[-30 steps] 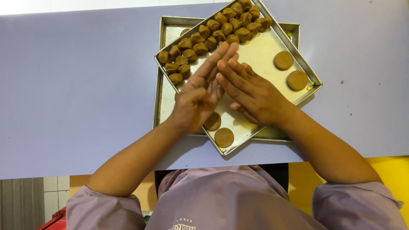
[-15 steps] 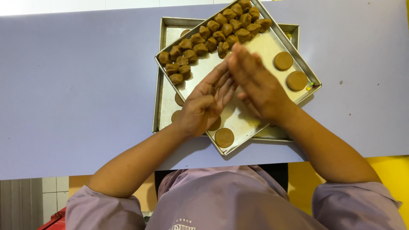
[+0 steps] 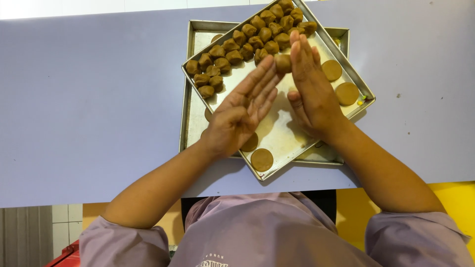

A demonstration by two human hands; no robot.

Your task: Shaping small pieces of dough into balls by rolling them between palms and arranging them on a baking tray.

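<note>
Both hands [image 3: 277, 91] roll a dough ball [image 3: 283, 63] above the upper tray [image 3: 277, 131].

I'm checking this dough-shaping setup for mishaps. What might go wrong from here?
1. The dough ball sits only between the fingertips of the left hand and right hand, both flat and open; it may slip out onto the flattened discs.
2. The upper tray lies crooked on the lower tray, its near corner overhanging; pressing there might tip it.
3. The rough dough pieces are crowded together and may stick.
</note>
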